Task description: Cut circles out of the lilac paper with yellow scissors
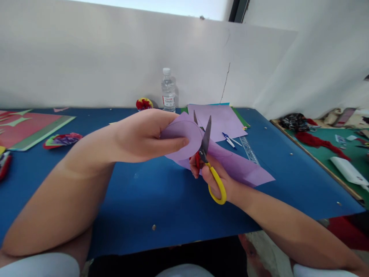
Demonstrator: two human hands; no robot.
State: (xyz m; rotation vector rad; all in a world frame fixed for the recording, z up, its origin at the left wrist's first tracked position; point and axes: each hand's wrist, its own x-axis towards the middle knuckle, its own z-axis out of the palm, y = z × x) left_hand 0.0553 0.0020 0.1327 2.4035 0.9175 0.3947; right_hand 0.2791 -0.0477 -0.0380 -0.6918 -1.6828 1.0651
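My left hand (155, 134) pinches a sheet of purple paper (187, 144) between thumb and fingers, and a curved pencil line shows on it. The paper's near edge is cut round, while a long strip of it trails off to the right behind my right hand. In my right hand (215, 175) are scissors (205, 148) with one yellow and one red handle. Their blades are spread apart and point up and away, right beside the rounded paper edge. Some fingers of my right hand are hidden behind the handles and paper.
On the blue table (138, 215) stand a water bottle (168, 90) and a red-yellow paper ball (144, 104). Stacked paper (219, 119), pens (230, 141) and a clear ruler (249, 150) lie beyond my right hand. Leftward are a colourful folded-paper piece (63, 140) and a red-green sheet (37, 127).
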